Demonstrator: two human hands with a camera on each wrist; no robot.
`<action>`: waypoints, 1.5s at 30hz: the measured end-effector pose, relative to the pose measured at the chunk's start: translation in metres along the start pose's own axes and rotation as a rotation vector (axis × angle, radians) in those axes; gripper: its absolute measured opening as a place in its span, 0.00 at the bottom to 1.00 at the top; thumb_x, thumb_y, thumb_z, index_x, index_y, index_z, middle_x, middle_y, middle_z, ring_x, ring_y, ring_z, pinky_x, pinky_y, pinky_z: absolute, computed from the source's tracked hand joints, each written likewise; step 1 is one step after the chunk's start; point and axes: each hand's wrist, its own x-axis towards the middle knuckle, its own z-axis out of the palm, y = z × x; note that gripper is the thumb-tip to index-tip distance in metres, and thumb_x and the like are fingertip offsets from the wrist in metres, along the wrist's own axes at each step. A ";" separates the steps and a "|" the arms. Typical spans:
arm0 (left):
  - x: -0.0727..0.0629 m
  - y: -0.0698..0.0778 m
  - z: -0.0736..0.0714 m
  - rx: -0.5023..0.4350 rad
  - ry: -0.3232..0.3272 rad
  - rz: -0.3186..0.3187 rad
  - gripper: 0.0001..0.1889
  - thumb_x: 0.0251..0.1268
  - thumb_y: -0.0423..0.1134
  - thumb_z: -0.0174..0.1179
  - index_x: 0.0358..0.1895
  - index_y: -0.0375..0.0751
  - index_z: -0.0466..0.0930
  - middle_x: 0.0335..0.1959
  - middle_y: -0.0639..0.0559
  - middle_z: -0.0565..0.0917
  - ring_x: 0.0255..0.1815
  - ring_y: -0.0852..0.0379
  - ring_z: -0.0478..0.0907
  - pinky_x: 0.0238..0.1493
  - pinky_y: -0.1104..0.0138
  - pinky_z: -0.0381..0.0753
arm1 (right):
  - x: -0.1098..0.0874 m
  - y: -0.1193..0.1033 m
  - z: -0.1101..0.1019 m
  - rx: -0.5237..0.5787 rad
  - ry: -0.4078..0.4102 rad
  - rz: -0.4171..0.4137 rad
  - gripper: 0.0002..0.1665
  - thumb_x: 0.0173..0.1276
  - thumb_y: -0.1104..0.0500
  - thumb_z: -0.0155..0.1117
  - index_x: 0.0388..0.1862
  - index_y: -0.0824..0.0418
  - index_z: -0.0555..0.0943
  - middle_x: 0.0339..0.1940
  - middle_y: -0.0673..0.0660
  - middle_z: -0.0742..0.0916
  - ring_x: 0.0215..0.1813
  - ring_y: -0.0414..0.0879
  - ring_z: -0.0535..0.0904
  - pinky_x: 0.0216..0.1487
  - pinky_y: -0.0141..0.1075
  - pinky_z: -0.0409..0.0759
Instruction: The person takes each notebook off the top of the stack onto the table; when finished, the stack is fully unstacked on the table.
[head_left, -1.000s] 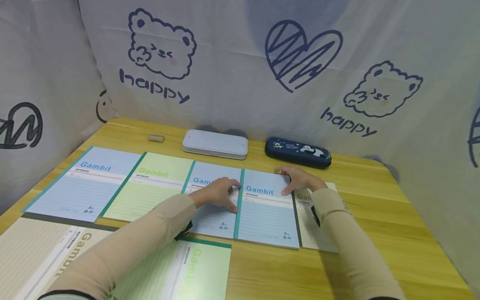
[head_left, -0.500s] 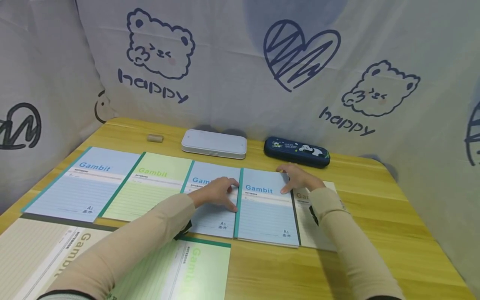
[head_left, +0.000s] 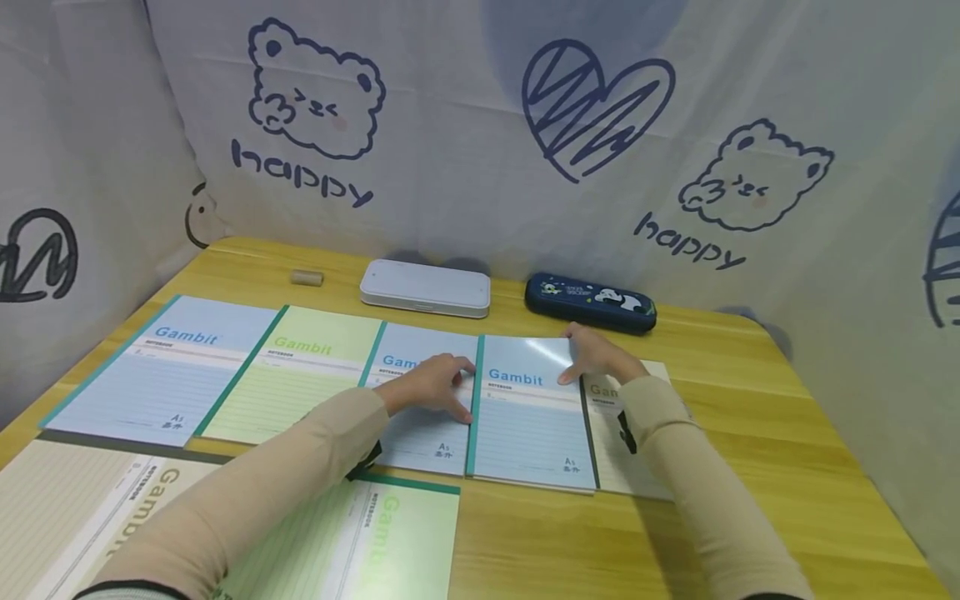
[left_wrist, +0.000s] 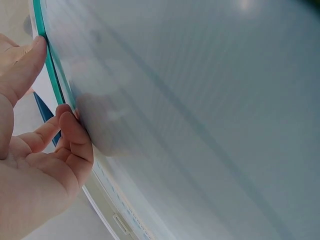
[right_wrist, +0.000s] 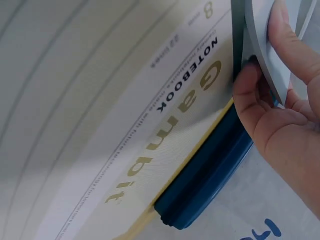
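In the head view my right hand (head_left: 597,354) pinches the upper right corner of a blue Gambit notebook (head_left: 534,425). The right wrist view shows that notebook's corner (right_wrist: 272,55) bent up, thumb on its cover and fingers beneath. My left hand (head_left: 435,386) lies over the neighbouring blue notebook (head_left: 420,437), thumb and forefinger spread along the teal spine of the pinched one. Its fingertips (left_wrist: 67,117) touch that spine (left_wrist: 52,70) in the left wrist view. Under my right wrist is a beige notebook (head_left: 626,458), partly covered by the pinched notebook's side.
Left of my hands lie a green notebook (head_left: 300,383) and another blue one (head_left: 161,375). In front are a larger beige notebook (head_left: 67,517) and a green one (head_left: 412,533), crossed by my left sleeve. Behind stand a white case (head_left: 425,286), a navy panda pencil case (head_left: 590,302) and a small tan cylinder (head_left: 306,277).
The pinched notebook's upper right corner has risen and catches the light, my right fingers moving slightly with it. My left hand stays at the spine. The head view has shifted a little.
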 end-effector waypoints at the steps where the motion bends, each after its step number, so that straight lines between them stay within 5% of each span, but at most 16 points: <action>1: 0.000 0.000 0.000 -0.002 0.001 -0.002 0.40 0.39 0.44 0.72 0.61 0.40 0.66 0.46 0.46 0.73 0.48 0.52 0.70 0.52 0.61 0.68 | -0.001 0.000 0.000 0.019 0.001 0.008 0.44 0.43 0.60 0.75 0.55 0.73 0.63 0.51 0.68 0.73 0.51 0.58 0.68 0.57 0.47 0.63; 12: 0.001 0.000 0.000 0.003 0.003 0.010 0.39 0.39 0.43 0.72 0.60 0.39 0.66 0.46 0.46 0.73 0.48 0.51 0.70 0.52 0.61 0.68 | -0.006 0.007 -0.001 0.338 0.047 0.062 0.38 0.47 0.66 0.72 0.55 0.63 0.62 0.41 0.64 0.74 0.40 0.53 0.69 0.42 0.40 0.70; 19: -0.001 0.002 -0.001 0.019 0.004 0.008 0.39 0.39 0.44 0.72 0.60 0.39 0.66 0.45 0.46 0.74 0.47 0.51 0.70 0.51 0.61 0.69 | -0.013 0.013 -0.002 0.538 0.064 0.010 0.29 0.51 0.65 0.69 0.51 0.63 0.68 0.37 0.61 0.75 0.35 0.49 0.70 0.33 0.35 0.72; 25: -0.001 0.002 -0.001 0.026 0.009 0.008 0.39 0.38 0.44 0.72 0.60 0.38 0.67 0.45 0.46 0.74 0.47 0.51 0.70 0.51 0.61 0.69 | -0.024 0.020 -0.003 0.631 -0.014 -0.086 0.28 0.53 0.56 0.69 0.54 0.59 0.74 0.56 0.59 0.73 0.50 0.52 0.69 0.48 0.41 0.71; 32: -0.001 0.001 -0.001 0.024 0.005 0.024 0.39 0.39 0.43 0.72 0.59 0.38 0.67 0.45 0.46 0.73 0.47 0.51 0.70 0.51 0.61 0.68 | -0.035 0.032 -0.003 0.854 -0.205 -0.121 0.42 0.56 0.67 0.63 0.68 0.54 0.58 0.69 0.62 0.57 0.60 0.57 0.63 0.54 0.42 0.68; 40: -0.002 0.002 -0.003 0.032 -0.010 0.022 0.39 0.39 0.45 0.72 0.59 0.37 0.67 0.43 0.48 0.73 0.46 0.53 0.70 0.50 0.63 0.69 | -0.046 0.029 0.000 1.131 -0.143 -0.165 0.41 0.57 0.75 0.56 0.68 0.62 0.55 0.66 0.68 0.59 0.56 0.53 0.70 0.55 0.42 0.68; 45: 0.001 -0.001 0.000 0.034 -0.006 0.017 0.39 0.40 0.44 0.71 0.60 0.39 0.67 0.44 0.48 0.73 0.46 0.53 0.70 0.50 0.63 0.69 | -0.050 0.026 0.001 1.194 -0.118 -0.177 0.39 0.57 0.78 0.54 0.67 0.67 0.56 0.63 0.70 0.64 0.52 0.50 0.74 0.51 0.43 0.71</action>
